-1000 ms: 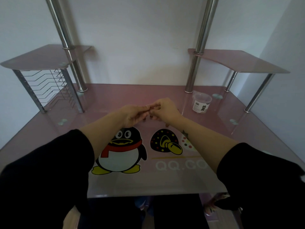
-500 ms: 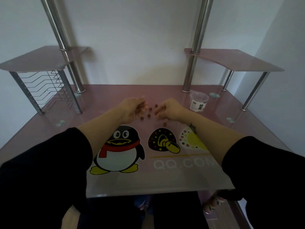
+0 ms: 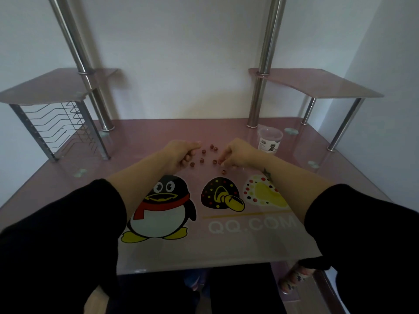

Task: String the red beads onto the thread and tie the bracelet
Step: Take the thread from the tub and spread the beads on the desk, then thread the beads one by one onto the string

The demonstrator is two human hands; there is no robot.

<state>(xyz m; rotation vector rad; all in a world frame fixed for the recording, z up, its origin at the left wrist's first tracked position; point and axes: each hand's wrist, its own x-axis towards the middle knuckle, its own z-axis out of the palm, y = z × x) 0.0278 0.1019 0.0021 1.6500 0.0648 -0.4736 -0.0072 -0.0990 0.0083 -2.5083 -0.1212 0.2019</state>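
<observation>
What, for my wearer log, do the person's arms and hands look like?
A black left sleeve and right sleeve end near the elbows, forearms bare. A small dark star-shaped mark sits on the right forearm. The left hand and right hand wear no gloves.

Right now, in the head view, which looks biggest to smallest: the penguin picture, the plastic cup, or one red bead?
1. penguin picture, biggest by far
2. plastic cup, though it sits farther from the camera
3. red bead, tiny
</observation>
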